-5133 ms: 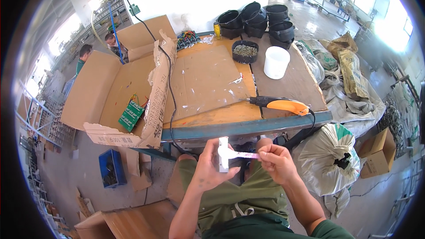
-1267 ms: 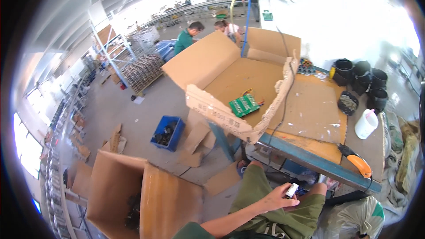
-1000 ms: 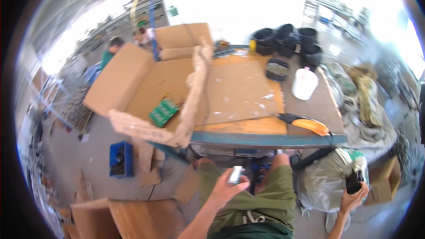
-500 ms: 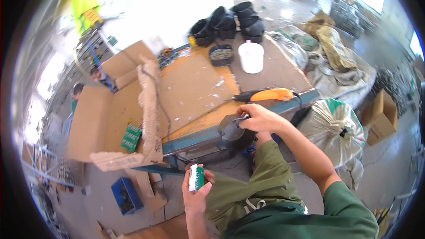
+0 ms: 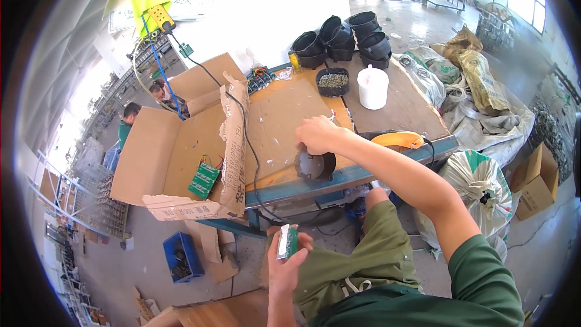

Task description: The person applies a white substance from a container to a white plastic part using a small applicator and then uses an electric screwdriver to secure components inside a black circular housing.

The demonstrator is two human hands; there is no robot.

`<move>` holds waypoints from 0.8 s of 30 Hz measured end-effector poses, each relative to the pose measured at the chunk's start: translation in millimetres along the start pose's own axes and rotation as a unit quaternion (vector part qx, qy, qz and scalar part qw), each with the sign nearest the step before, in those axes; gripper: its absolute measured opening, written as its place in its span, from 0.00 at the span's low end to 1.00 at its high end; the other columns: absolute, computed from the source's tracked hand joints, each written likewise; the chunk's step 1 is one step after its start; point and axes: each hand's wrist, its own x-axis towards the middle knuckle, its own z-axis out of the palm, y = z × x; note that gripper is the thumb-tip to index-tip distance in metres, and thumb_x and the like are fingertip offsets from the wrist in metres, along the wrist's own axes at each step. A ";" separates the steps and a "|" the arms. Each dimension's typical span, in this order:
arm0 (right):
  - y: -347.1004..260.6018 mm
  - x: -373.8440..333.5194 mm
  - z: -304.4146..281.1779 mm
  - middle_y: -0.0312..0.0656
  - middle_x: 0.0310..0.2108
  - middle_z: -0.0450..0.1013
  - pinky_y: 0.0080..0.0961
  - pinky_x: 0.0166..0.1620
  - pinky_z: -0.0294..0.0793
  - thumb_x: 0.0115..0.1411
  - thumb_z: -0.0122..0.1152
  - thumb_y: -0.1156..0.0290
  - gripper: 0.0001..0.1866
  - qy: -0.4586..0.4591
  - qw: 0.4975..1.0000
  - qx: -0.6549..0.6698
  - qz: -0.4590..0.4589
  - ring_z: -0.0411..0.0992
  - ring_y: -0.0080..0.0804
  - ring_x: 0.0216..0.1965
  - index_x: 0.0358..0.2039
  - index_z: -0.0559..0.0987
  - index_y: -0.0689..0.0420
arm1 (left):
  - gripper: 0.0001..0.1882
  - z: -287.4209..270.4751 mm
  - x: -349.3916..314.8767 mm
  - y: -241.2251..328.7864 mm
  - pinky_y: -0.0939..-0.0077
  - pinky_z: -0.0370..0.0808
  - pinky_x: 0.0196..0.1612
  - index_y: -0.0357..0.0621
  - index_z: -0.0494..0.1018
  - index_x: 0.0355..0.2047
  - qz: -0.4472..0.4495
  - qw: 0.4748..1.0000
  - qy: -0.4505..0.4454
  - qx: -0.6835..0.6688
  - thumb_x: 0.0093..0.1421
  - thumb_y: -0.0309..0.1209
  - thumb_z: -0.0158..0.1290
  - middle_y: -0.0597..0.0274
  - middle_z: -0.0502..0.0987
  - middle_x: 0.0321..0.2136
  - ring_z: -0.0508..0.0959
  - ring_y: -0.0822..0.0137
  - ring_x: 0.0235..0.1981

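Note:
My left hand (image 5: 285, 269), low over my lap, has its fingers and thumb closed round a small green circuit board (image 5: 287, 242) with a white strip along one side. At the table's front edge stands a round black plastic pot (image 5: 316, 166). My right hand (image 5: 319, 134) reaches over it with curled fingers at its upper left rim; the fingertips are partly hidden. Left of the pot, a torn cardboard box (image 5: 175, 151) contains green circuit boards (image 5: 204, 180) with thin wires.
A black dish of small metal parts (image 5: 333, 82), a white bucket (image 5: 373, 88) and stacked black pots (image 5: 339, 39) stand farther back. A yellow-orange power tool (image 5: 397, 139) lies right of the pot. A black cable (image 5: 247, 115) crosses the box. Below are a blue crate (image 5: 181, 257) and sacks (image 5: 478, 188).
My right hand and the black pot have moved left and away from me, from above my lap to the table edge. My left hand still holds the circuit board.

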 end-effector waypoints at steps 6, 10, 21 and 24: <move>-31.3 -71.7 -4.9 0.44 0.34 0.79 0.39 0.42 0.78 0.55 0.63 0.77 0.12 0.471 0.877 0.093 0.021 0.78 0.43 0.35 0.42 0.80 0.58 | 0.46 21.4 20.2 17.3 0.66 0.75 0.50 0.34 0.62 0.60 0.097 0.995 -0.028 0.019 0.47 0.41 0.74 0.47 0.77 0.44 0.77 0.61 0.42; -79.9 -159.6 17.0 0.45 0.39 0.77 0.25 0.41 0.74 0.69 0.55 0.69 0.12 0.160 0.771 0.600 0.143 0.76 0.27 0.39 0.46 0.78 0.63 | 0.50 38.9 40.9 32.3 0.60 0.74 0.54 0.34 0.59 0.62 0.138 0.977 -0.158 -0.042 0.43 0.33 0.76 0.44 0.76 0.48 0.77 0.57 0.48; -97.2 -232.0 74.5 0.43 0.32 0.79 0.16 0.22 0.65 0.74 0.42 0.55 0.20 -0.049 0.344 0.933 0.090 0.76 0.24 0.28 0.40 0.77 0.57 | 0.49 92.9 89.8 41.3 0.52 0.53 0.70 0.34 0.70 0.56 0.091 0.842 -0.521 0.110 0.37 0.46 0.79 0.41 0.67 0.62 0.59 0.49 0.69; -97.2 -230.7 71.3 0.38 0.29 0.75 0.12 0.21 0.61 0.72 0.49 0.62 0.13 -0.079 0.324 0.934 0.131 0.71 0.19 0.25 0.40 0.77 0.56 | 0.48 86.8 98.6 47.1 0.45 0.48 0.70 0.35 0.71 0.55 0.138 0.781 -0.581 0.182 0.39 0.51 0.77 0.43 0.66 0.62 0.57 0.44 0.69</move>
